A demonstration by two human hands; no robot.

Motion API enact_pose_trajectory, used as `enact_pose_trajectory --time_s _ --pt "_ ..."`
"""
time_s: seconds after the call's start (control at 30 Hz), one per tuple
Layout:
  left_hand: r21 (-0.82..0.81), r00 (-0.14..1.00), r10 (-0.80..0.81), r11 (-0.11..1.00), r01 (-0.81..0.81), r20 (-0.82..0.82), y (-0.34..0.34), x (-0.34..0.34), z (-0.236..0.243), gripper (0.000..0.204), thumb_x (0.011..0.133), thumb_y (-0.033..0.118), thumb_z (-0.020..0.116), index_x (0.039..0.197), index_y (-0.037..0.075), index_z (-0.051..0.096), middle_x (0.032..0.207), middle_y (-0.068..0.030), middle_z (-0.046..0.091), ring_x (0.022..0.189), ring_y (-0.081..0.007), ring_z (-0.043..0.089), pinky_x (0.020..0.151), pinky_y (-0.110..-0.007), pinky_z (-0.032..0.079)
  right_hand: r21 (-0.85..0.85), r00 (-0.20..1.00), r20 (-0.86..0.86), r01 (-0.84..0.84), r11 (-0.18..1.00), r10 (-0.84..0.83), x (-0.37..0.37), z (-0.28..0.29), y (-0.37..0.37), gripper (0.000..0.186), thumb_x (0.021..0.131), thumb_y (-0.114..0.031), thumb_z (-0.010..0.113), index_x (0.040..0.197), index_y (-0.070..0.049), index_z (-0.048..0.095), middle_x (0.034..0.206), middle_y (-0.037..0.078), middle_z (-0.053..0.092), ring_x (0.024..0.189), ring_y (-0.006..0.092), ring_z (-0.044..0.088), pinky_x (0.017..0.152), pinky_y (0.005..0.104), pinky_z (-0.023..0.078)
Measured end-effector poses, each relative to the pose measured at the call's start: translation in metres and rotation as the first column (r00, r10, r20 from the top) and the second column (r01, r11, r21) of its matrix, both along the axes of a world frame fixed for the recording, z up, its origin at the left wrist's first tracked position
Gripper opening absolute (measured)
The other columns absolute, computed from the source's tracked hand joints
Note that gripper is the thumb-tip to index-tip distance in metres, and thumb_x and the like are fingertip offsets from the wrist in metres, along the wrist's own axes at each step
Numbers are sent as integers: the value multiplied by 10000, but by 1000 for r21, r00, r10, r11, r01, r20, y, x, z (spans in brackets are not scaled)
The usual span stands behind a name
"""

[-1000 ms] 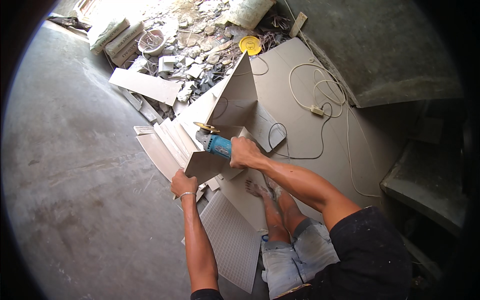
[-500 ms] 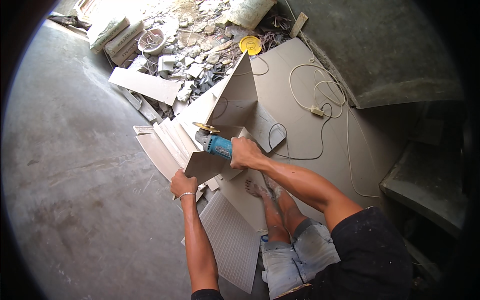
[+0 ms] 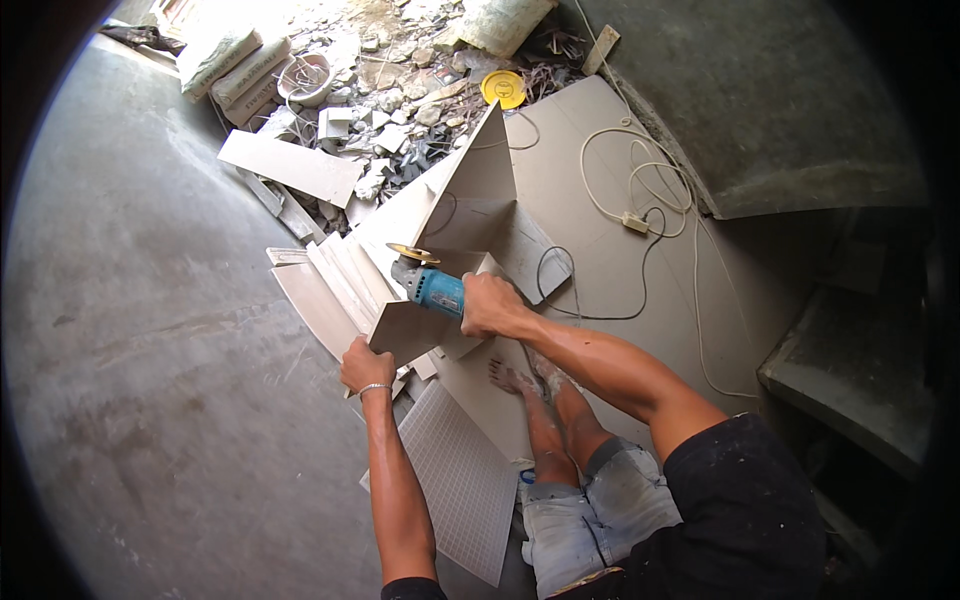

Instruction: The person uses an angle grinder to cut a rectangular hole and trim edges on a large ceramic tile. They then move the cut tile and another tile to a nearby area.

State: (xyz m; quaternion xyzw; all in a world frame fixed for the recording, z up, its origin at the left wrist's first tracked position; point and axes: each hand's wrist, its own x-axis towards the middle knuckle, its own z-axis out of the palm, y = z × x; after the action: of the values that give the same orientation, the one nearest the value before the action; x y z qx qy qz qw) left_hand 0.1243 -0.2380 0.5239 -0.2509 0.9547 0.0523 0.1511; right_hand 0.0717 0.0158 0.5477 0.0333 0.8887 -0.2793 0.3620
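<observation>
My right hand (image 3: 490,305) is wrapped round the body of a teal angle grinder (image 3: 440,292). Its gold-coloured disc (image 3: 413,254) faces up at the grey head, above the tiles. With my left hand (image 3: 365,366) I grip the near corner of a beige tile (image 3: 408,333) that stands tilted on edge. The fingers behind that tile are partly hidden. Beyond the grinder, a larger tile (image 3: 480,165) leans upright over another tile (image 3: 525,245). Whether the disc touches any tile I cannot tell.
Tile strips (image 3: 345,275) lie stacked left of the grinder. Near my feet rests a tile with a gridded back (image 3: 455,480). A cord (image 3: 640,315) runs to a socket block (image 3: 634,222) on the right. Rubble (image 3: 400,90), a bucket (image 3: 305,80) and sacks (image 3: 250,80) fill the far side.
</observation>
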Motion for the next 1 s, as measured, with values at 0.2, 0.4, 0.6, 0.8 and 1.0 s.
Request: enact_pose_trajectory --time_s 0.2,0.4,0.6,0.8,1.0 --pt "1 1000 4 1000 -4 7 0 1 0 425 757 134 752 1179 125 796 1059 -232 793 1012 -450 766 908 -534 610 18 1000 3 -22 1000 22 -1 -2 -1 465 692 -64 847 1121 66 722 1117 281 769 1088 425 763 943 463 632" --pt "6 1000 -8 1000 8 -18 2 2 1 400 758 131 750 1155 121 797 1044 -235 791 1003 -456 764 900 -539 607 1 1000 0 -21 1000 21 -1 -2 1 463 677 -62 842 1104 70 721 1101 284 770 1070 430 766 930 463 635" --pt "2 1000 11 1000 -11 13 2 1 1 481 749 134 755 1229 132 790 1084 -231 792 1030 -444 765 920 -531 612 -4 999 -10 -32 999 32 0 -3 1 456 676 -54 828 1099 77 719 1073 288 772 1052 432 771 924 467 636" --pt "0 1000 0 1000 0 -4 3 0 2 445 751 126 751 1194 129 798 1049 -234 792 1007 -452 765 905 -534 611 -20 1000 -7 -16 1000 16 0 -2 1 443 676 -38 811 1094 77 719 1077 289 771 1058 436 769 926 467 636" --pt "3 1000 -10 1000 10 -21 4 2 3 413 745 117 745 1154 127 805 998 -231 794 971 -455 767 875 -538 612 15 1000 -8 -7 1000 7 1 -2 -4 464 689 -80 853 1107 68 717 1103 281 771 1075 430 766 937 473 634"
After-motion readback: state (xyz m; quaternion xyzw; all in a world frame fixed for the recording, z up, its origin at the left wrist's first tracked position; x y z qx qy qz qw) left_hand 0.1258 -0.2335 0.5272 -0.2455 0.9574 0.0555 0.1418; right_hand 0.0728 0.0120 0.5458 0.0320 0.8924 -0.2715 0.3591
